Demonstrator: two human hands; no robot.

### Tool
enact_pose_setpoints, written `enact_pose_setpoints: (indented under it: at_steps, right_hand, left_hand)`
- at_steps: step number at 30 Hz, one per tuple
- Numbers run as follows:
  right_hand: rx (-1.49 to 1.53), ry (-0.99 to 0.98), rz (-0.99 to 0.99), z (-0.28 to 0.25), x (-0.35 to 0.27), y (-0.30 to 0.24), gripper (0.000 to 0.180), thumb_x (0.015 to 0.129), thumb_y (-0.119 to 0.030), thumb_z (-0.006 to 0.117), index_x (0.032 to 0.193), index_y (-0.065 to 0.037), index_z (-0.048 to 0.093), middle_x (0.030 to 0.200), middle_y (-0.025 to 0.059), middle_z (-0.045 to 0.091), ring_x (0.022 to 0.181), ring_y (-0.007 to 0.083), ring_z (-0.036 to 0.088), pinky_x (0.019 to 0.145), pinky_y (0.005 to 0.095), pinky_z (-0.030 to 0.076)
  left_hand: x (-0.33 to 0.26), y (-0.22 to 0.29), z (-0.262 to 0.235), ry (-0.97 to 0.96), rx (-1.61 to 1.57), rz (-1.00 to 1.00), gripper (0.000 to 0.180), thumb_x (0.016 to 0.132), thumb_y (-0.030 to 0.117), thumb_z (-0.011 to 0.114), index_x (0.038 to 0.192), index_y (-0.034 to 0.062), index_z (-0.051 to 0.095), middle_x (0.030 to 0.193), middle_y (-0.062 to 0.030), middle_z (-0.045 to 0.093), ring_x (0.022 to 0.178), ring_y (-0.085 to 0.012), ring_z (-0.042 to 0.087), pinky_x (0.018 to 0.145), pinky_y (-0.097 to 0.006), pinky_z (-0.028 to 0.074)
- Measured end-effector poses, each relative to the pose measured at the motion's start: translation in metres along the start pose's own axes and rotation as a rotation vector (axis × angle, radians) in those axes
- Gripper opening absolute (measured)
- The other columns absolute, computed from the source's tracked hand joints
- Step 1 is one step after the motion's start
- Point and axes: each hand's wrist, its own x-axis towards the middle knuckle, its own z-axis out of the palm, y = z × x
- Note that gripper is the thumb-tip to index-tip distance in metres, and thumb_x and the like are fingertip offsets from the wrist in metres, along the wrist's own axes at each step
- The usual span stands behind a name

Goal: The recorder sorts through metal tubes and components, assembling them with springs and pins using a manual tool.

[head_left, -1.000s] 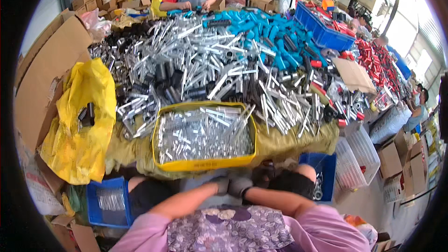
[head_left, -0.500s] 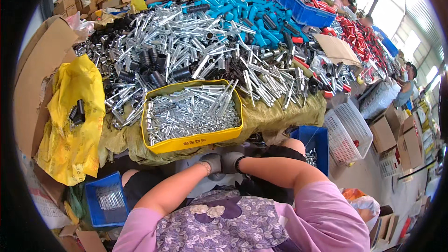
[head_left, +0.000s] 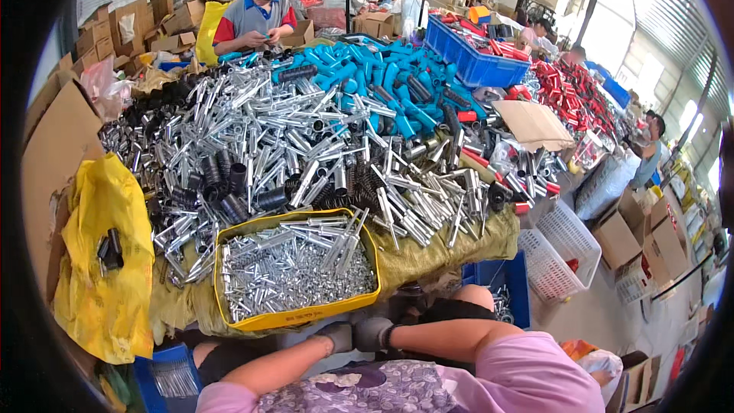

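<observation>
My left hand (head_left: 336, 336) and my right hand (head_left: 372, 333), both in grey gloves, meet low in front of me, close below the near rim of a yellow tray (head_left: 310, 317). Both look rounded, with the fingers curled inward; anything between them is hidden. Small silver metal parts (head_left: 290, 279) fill the tray, with longer silver rods on top. Behind it spreads a big heap of silver metal tubes (head_left: 260, 118), mixed with black springs and black sleeves (head_left: 222, 176). Turquoise tubular parts (head_left: 382, 80) lie farther back.
A yellow bag (head_left: 103, 260) hangs at the left beside cardboard (head_left: 61, 176). Blue bins (head_left: 164, 382) flank my legs. White baskets (head_left: 558, 260) stand at the right. A blue crate (head_left: 470, 53) holds red parts. Across the heap, another person (head_left: 252, 19) handles a small part.
The view has tilted upward, so the table and tray sit lower in it. My gloved hands stay together below the tray. The person across the heap now shows more fully.
</observation>
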Motion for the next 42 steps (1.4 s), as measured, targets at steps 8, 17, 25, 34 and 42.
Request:
enact_pose_setpoints:
  at_steps: [8,17,25,34,42]
  right_hand:
    - [-0.096,-0.011,-0.099,0.011,-0.011,0.019,0.035,0.085,-0.025,0.058,0.113,-0.008,0.069,0.108,0.0174,0.071,0.097,0.0334,0.069,0.082,0.0447,0.054]
    - [0.245,0.318,-0.351,-0.151,-0.214,-0.04,0.029,0.073,-0.03,0.078,0.096,-0.013,0.072,0.079,0.0098,0.07,0.073,0.0272,0.068,0.068,0.0381,0.053]
    - [1.042,0.862,-0.646,-0.3,-0.075,-0.095,0.021,0.085,-0.002,0.064,0.106,-0.002,0.064,0.082,0.001,0.061,0.066,0.0108,0.056,0.057,0.0261,0.045]
    - [-0.312,1.809,-0.125,-0.524,0.169,-0.028,0.061,0.079,-0.056,0.07,0.108,-0.002,0.069,0.097,0.0239,0.07,0.101,0.0355,0.068,0.087,0.0426,0.052]
    - [-0.435,0.724,-0.46,-0.392,0.125,-0.091,0.029,0.089,-0.014,0.06,0.117,-0.013,0.07,0.109,0.0125,0.071,0.103,0.0287,0.067,0.092,0.0375,0.052]
  left_hand:
    - [-0.012,0.036,-0.045,-0.289,0.141,-0.01,0.056,0.081,0.024,0.067,0.135,0.0105,0.058,0.127,-0.0173,0.065,0.118,-0.0307,0.062,0.098,-0.04,0.048]
    - [-0.251,0.07,-0.134,0.584,-0.131,0.161,0.048,0.073,0.035,0.081,0.109,0.007,0.064,0.1,-0.0131,0.068,0.098,-0.0361,0.063,0.088,-0.043,0.05]
    - [-0.346,0.056,-0.178,1.767,0.048,-0.363,0.061,0.076,0.008,0.074,0.132,0.0,0.052,0.133,-0.0237,0.046,0.123,-0.0401,0.045,0.101,-0.045,0.043]
    - [-0.335,0.0,-0.059,1.349,-0.576,-0.226,0.043,0.078,-0.001,0.068,0.12,-0.0019,0.059,0.12,-0.0172,0.057,0.106,-0.0287,0.06,0.089,-0.035,0.052]
    - [-0.362,0.003,-0.069,1.337,-0.596,-0.223,0.033,0.08,-0.003,0.065,0.113,-0.0012,0.063,0.108,-0.0147,0.065,0.096,-0.0274,0.065,0.083,-0.033,0.053]
